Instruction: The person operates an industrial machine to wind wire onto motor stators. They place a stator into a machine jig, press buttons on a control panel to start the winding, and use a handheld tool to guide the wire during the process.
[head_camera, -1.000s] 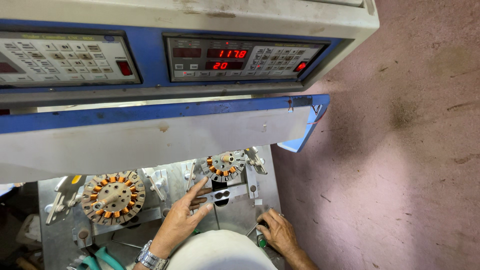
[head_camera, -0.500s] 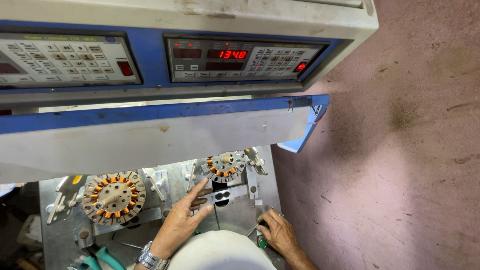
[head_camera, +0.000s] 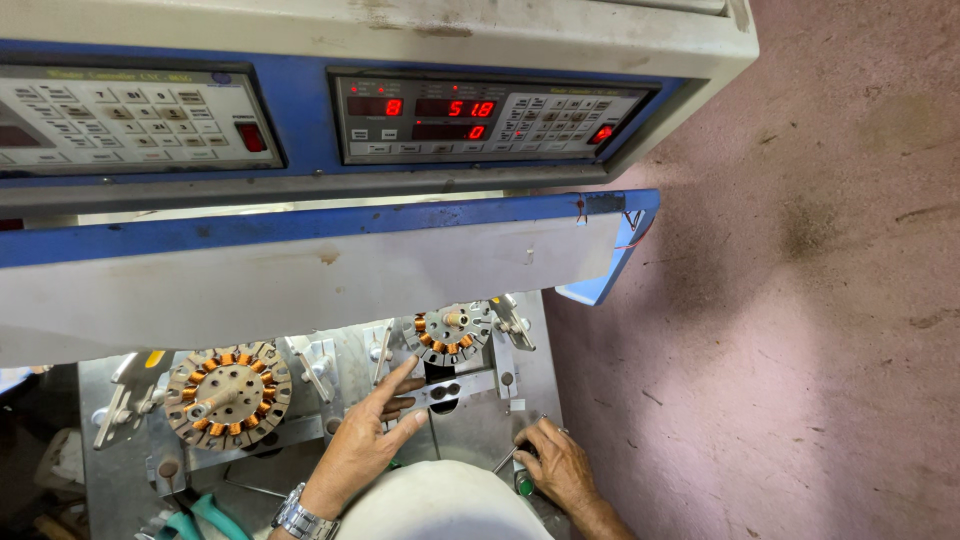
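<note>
Copper-wound round metal stator (head_camera: 449, 333) sits on the grey winding fixture (head_camera: 470, 420) just beyond the left hand (head_camera: 365, 440), fingers spread wide on the plate, while the right hand (head_camera: 557, 467) curls around a thin metal lever (head_camera: 505, 458).

Winding machine seen from above, two stators on its surface, hands at the near edge.

Control panels (head_camera: 480, 115) sit at the far top, one left, one right; a guard flap (head_camera: 300, 275) hangs below and in front of them. Under it, on the surface (head_camera: 470, 430), a large stator (head_camera: 228, 393) lies left, a smaller stator (head_camera: 452, 331) right and farther back. Left hand (head_camera: 365, 440) rests between them, fingertips just below the smaller stator. Right hand (head_camera: 555, 465) at the surface's near right corner. Pliers (head_camera: 195, 520) near left. Floor (head_camera: 790, 350) to the right.
</note>
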